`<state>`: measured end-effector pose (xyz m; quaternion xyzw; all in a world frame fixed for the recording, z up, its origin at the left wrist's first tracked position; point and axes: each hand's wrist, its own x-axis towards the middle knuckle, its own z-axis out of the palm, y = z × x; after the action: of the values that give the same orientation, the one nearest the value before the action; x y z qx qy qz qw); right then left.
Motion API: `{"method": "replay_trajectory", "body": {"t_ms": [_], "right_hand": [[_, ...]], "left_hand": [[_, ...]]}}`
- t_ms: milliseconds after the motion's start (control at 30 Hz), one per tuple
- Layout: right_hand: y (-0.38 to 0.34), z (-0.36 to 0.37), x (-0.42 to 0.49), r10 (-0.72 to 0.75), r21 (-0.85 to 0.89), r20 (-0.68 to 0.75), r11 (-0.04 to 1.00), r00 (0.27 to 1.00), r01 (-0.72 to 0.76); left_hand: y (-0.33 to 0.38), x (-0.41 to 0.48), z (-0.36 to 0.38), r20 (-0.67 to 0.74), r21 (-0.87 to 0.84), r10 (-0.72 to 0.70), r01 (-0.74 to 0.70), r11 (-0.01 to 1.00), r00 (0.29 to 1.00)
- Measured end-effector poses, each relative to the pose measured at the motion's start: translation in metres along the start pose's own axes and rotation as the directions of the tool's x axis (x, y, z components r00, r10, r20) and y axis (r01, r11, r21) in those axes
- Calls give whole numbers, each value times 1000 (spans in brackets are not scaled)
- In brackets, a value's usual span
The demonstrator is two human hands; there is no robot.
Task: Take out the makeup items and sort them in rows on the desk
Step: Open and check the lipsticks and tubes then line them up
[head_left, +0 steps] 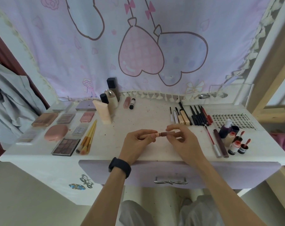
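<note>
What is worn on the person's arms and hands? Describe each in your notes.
No sleeves are in view. The left hand has a wide black band round its wrist, like a watch strap. The right hand and its wrist wear nothing. No rings show.

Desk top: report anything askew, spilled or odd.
The thin red wand lies slanted in front of the pencil row, apart from it. Reddish specks and smears dot the desk near the middle. Nothing else stands out.
</note>
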<state>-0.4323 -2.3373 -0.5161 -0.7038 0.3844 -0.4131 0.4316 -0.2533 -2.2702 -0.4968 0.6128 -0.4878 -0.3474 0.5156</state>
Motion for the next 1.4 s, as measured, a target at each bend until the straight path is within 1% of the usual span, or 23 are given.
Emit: {"method": "replay_trajectory", "body": {"t_ms": [133,233,333,467,600,733,800,933,1033,1100,1233,1400], "right_hand": [[-6,0,2,105,49,6,993,994,-106],[-5,4,-1,80,-7,-16,997,997,-80],[-3,1,-1,46,25,-13,999,999,-46],[-8,-1,0,101,100,20,990,995,-103],[-7,3,-1,97,62,-27,994,995,-95],[-5,0,-3,81,229,-86,972,993,-59],[-6,-1,-3,75,254,-91,966,993,-50],[-11,0,-1,120,242,-78,965,990,-98],[-11,2,-1,125,121,-91,986,988,-113],[-8,3,-1,117,94,-114,990,987,-107],[-5,2,-1,132,280,-118,955,984,-94],[-7,1,-1,127,313,-184,948,975,-64]], "left_hand": [[0,1,0,4,3,5,-5,1000,1000],[-1,1,-1,3,6,0,0,1000,1000],[-2,2,-1,-24,-24,-14,13,1000,1000],[-3,2,-1,-37,-37,-19,18,999,999],[0,2,0,-33,-58,-30,28,998,999],[2,1,0,-35,-70,-51,48,996,998],[2,1,0,-45,-77,-54,51,996,998],[2,1,-1,-75,-87,-61,54,995,995],[1,1,-2,-71,-67,-61,57,996,996],[0,2,-3,-54,-67,-65,61,996,996],[2,2,-2,-31,-88,-68,65,994,997],[2,2,-14,-92,-244,-82,58,968,992]]}}
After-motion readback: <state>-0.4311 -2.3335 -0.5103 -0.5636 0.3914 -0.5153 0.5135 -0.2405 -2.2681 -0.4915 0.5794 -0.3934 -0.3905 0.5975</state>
